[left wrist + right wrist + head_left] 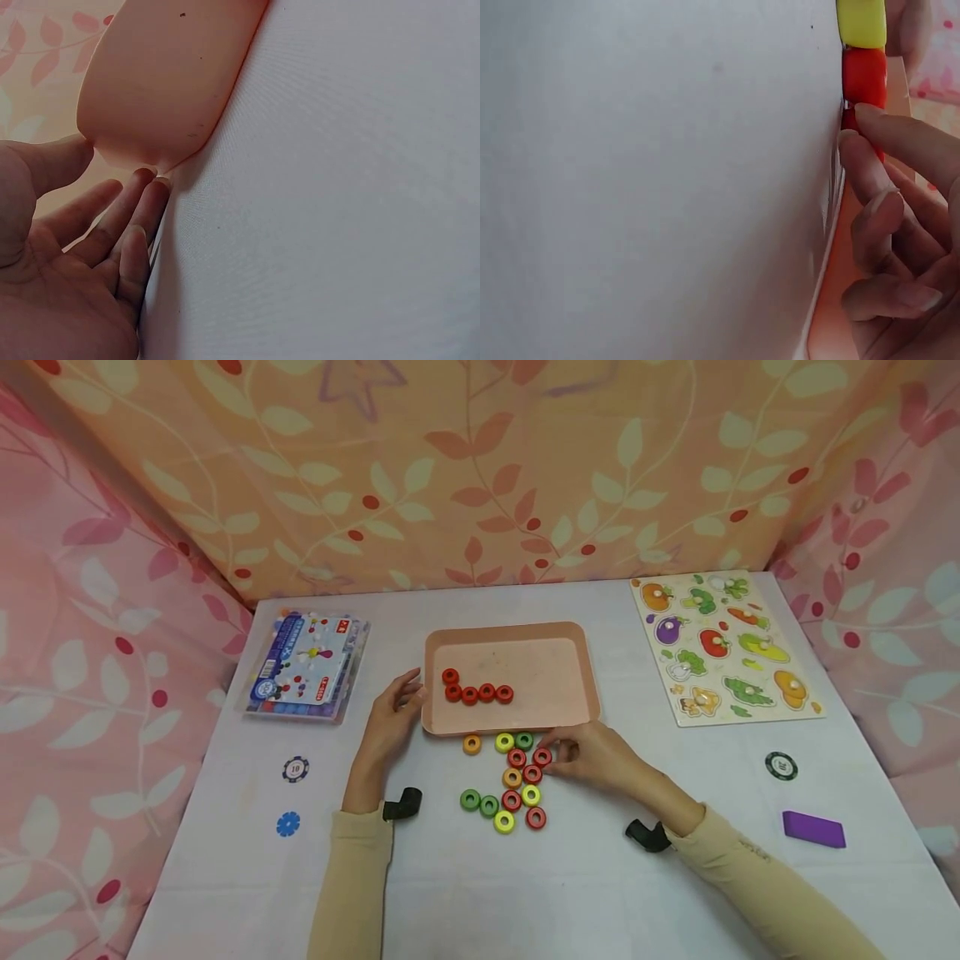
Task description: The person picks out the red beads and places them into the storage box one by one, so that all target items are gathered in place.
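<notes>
Pinching a red ring (536,757) between thumb and index finger of the right hand (600,758), just on the near side of the tray (517,660). Hemmed in closely there: by a second red ring (510,757) just left of the grip, by a third red ring (527,775) just to its near left, by a green ring (528,743) to its far left. Touching the tray's left wall with the left hand (392,718), well left of the grip, with fingers loosely extended and wrapped around no ring; apparently steadying. Judging by the red row (481,693) inside the tray, beyond the grip and to its left, probably at the step of picking out one more of that colour from the mixed cluster (506,801). Calls next, most likely, for a straight lift high enough to clear the near rim, then a reach away and left toward the row. Needs care not to nudge the closest neighbours, nor the yellow ring (537,796) farther on the near side of the grip.
</notes>
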`<state>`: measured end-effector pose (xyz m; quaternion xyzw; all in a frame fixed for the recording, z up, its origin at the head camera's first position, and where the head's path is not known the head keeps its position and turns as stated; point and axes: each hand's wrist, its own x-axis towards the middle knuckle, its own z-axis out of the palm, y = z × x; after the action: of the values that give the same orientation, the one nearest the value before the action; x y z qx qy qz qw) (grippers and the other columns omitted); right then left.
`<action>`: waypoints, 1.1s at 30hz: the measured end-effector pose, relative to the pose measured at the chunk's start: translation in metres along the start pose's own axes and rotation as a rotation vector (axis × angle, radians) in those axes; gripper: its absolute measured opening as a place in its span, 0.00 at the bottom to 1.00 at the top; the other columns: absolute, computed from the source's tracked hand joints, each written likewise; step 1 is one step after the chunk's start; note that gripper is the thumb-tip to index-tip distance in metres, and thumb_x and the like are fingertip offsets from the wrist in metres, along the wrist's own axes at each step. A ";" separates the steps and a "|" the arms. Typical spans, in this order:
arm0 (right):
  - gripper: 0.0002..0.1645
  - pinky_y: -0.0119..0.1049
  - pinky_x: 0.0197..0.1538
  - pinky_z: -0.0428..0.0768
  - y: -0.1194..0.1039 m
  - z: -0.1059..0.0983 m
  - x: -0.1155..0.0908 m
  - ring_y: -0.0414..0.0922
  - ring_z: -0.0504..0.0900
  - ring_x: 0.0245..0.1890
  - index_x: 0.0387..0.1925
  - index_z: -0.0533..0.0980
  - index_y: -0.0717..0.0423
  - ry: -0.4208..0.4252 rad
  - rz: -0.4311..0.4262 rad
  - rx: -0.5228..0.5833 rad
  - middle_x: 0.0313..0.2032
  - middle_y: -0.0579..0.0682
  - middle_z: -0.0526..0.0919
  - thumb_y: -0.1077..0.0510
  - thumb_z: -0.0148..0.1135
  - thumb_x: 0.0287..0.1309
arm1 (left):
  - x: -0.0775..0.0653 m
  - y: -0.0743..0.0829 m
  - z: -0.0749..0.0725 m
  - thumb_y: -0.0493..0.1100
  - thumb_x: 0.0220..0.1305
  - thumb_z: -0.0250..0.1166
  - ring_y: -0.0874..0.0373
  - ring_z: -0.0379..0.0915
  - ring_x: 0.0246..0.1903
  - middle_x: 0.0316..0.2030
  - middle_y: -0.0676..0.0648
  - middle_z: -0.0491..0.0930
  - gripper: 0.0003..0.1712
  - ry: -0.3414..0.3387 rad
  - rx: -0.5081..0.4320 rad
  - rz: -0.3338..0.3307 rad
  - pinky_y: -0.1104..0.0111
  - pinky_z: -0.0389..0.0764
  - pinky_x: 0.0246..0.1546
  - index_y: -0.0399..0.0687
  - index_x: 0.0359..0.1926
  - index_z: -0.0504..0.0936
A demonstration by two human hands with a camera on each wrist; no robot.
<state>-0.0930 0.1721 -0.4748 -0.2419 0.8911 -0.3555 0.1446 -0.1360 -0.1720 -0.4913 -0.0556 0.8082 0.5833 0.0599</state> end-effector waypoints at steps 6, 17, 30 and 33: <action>0.15 0.31 0.27 0.73 -0.007 -0.006 0.006 0.36 0.76 0.22 0.42 0.84 0.46 0.006 -0.026 0.071 0.22 0.36 0.79 0.55 0.77 0.51 | 0.000 -0.001 0.000 0.47 0.74 0.60 0.48 0.71 0.60 0.60 0.41 0.76 0.28 0.018 0.019 0.008 0.54 0.67 0.64 0.54 0.72 0.69; 0.16 0.30 0.25 0.70 -0.003 -0.029 0.043 0.43 0.74 0.24 0.44 0.83 0.49 0.229 -0.010 0.216 0.27 0.46 0.79 0.61 0.75 0.52 | 0.000 -0.002 -0.001 0.45 0.74 0.59 0.47 0.72 0.59 0.60 0.40 0.76 0.28 0.011 0.013 0.027 0.55 0.68 0.63 0.52 0.72 0.68; 0.16 0.31 0.25 0.71 -0.001 -0.013 0.071 0.43 0.74 0.23 0.44 0.82 0.59 0.176 0.090 0.178 0.24 0.50 0.79 0.64 0.74 0.52 | 0.002 -0.002 -0.001 0.44 0.73 0.60 0.47 0.72 0.59 0.58 0.38 0.76 0.28 0.013 -0.011 0.040 0.61 0.69 0.59 0.49 0.71 0.69; 0.16 0.31 0.25 0.71 -0.002 -0.012 0.073 0.42 0.74 0.22 0.44 0.82 0.59 0.204 0.121 0.167 0.24 0.50 0.80 0.64 0.74 0.52 | 0.002 -0.001 0.000 0.42 0.73 0.60 0.46 0.73 0.59 0.59 0.35 0.76 0.28 0.007 -0.015 0.053 0.65 0.69 0.56 0.46 0.71 0.69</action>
<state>-0.1589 0.1391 -0.4711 -0.1374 0.8816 -0.4416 0.0943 -0.1381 -0.1726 -0.4927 -0.0364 0.8053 0.5904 0.0412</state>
